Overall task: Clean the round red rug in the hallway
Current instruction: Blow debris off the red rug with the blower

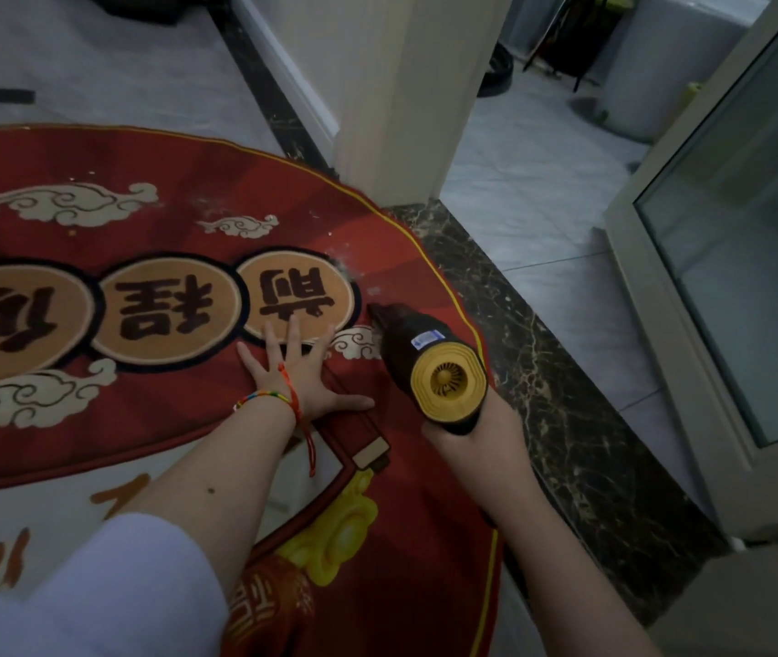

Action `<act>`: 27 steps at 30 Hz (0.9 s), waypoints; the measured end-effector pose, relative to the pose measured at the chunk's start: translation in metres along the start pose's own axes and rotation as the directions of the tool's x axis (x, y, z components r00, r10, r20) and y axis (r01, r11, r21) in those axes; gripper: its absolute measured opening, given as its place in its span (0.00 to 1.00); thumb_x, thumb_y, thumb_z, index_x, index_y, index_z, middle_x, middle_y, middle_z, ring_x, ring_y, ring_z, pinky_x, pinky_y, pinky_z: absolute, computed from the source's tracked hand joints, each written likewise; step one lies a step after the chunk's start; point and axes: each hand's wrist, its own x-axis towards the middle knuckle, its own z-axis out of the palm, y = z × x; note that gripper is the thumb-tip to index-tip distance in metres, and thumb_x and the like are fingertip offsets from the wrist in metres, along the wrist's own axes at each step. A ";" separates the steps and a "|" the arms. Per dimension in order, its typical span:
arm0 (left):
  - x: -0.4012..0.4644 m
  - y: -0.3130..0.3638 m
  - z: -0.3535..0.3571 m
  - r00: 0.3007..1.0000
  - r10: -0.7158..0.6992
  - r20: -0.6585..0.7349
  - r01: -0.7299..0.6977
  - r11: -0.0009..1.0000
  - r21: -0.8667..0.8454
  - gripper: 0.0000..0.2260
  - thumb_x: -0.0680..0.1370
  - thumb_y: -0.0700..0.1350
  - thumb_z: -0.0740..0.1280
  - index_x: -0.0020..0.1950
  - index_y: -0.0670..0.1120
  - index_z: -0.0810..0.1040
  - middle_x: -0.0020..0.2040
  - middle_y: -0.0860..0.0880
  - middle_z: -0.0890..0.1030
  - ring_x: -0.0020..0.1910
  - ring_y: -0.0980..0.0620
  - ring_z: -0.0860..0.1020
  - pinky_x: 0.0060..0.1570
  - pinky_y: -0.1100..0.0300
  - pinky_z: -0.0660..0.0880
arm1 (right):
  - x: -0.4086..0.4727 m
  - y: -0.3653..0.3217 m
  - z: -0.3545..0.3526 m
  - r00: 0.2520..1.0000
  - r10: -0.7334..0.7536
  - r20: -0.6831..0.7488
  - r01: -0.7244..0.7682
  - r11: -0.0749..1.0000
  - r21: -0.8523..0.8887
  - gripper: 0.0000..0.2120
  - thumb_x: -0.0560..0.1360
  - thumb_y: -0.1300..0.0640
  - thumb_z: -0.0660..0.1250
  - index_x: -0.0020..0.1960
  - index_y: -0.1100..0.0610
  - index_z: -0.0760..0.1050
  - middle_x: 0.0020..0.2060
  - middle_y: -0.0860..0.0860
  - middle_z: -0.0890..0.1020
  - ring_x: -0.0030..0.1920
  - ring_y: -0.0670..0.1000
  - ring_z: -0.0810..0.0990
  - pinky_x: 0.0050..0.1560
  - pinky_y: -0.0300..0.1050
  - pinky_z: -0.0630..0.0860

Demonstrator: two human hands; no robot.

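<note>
Two hands work: left hand [299,372] presses flat, fingers [293,330] spread wide, on the rug [150,410]; right hand [465,431] grips the vacuum [417,355], whose nozzle points up-left toward the dust [342,263] just beyond.

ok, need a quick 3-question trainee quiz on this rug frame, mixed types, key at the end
1. True or false: the left hand lies flat on the red rug with its fingers spread.
2. What is the right hand holding?
A. a brush
B. a handheld vacuum
C. a cloth
3. Fill in: the vacuum's nozzle points at the pale ___ scattered on the rug near its edge.

Key
1. True.
2. B, the handheld vacuum, black with a yellow rear vent facing the camera.
3. Specks of debris, beside the orange medallion nearest the nozzle.
</note>
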 end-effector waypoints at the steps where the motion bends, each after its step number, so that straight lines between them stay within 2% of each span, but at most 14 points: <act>1: 0.000 0.000 0.001 1.000 0.005 -0.004 -0.005 1.000 -0.004 0.54 0.56 0.81 0.59 0.75 0.65 0.38 0.76 0.48 0.32 0.73 0.38 0.31 0.65 0.30 0.35 | -0.005 0.001 0.000 1.000 -0.007 0.001 0.007 1.000 -0.001 0.15 0.64 0.57 0.73 0.47 0.46 0.73 0.39 0.41 0.78 0.46 0.49 0.80 0.41 0.41 0.71; 5: -0.002 0.001 0.000 1.000 0.006 -0.007 -0.006 1.000 0.003 0.53 0.57 0.81 0.58 0.75 0.64 0.38 0.77 0.48 0.33 0.73 0.38 0.31 0.65 0.30 0.34 | 0.007 -0.006 0.009 0.999 0.025 -0.024 -0.025 1.000 0.013 0.15 0.65 0.55 0.73 0.49 0.48 0.74 0.40 0.43 0.79 0.46 0.48 0.80 0.40 0.40 0.73; 9: -0.003 0.000 0.001 1.000 0.006 -0.003 -0.006 1.000 0.002 0.54 0.56 0.81 0.58 0.75 0.65 0.38 0.77 0.48 0.32 0.73 0.39 0.31 0.65 0.30 0.34 | 0.027 -0.015 0.021 0.997 0.063 -0.040 -0.062 0.998 0.032 0.21 0.63 0.50 0.71 0.55 0.49 0.76 0.46 0.47 0.82 0.49 0.52 0.80 0.47 0.50 0.78; 13: -0.003 -0.001 0.002 1.000 0.010 -0.017 -0.010 1.000 0.007 0.54 0.56 0.81 0.57 0.75 0.64 0.39 0.77 0.48 0.33 0.74 0.38 0.31 0.65 0.30 0.34 | 0.014 -0.012 0.009 0.997 0.058 -0.048 -0.057 0.998 0.021 0.16 0.65 0.56 0.73 0.52 0.50 0.75 0.43 0.45 0.80 0.46 0.48 0.79 0.43 0.41 0.73; 20: -0.008 -0.004 0.004 1.000 0.021 -0.022 -0.020 0.999 0.035 0.55 0.54 0.82 0.55 0.75 0.65 0.39 0.77 0.48 0.34 0.74 0.39 0.33 0.67 0.30 0.36 | 0.011 -0.018 0.006 0.999 0.030 -0.037 -0.030 1.000 0.003 0.15 0.65 0.56 0.72 0.51 0.50 0.75 0.40 0.43 0.78 0.45 0.48 0.79 0.40 0.40 0.69; 24: -0.020 -0.006 0.006 0.999 0.027 -0.020 -0.026 0.998 0.057 0.54 0.56 0.82 0.56 0.75 0.64 0.39 0.77 0.48 0.34 0.74 0.39 0.33 0.67 0.31 0.37 | 0.006 -0.022 0.010 0.999 0.044 -0.024 -0.044 0.999 -0.001 0.13 0.65 0.53 0.72 0.48 0.48 0.74 0.41 0.44 0.80 0.45 0.49 0.80 0.42 0.45 0.76; 27: -0.033 -0.011 0.008 0.999 0.045 -0.018 -0.044 0.996 0.082 0.54 0.56 0.81 0.56 0.75 0.64 0.38 0.77 0.48 0.34 0.75 0.39 0.34 0.68 0.31 0.38 | -0.007 -0.022 0.013 0.998 0.058 -0.015 -0.057 0.998 0.038 0.14 0.65 0.53 0.73 0.48 0.48 0.75 0.41 0.45 0.81 0.45 0.49 0.80 0.42 0.47 0.77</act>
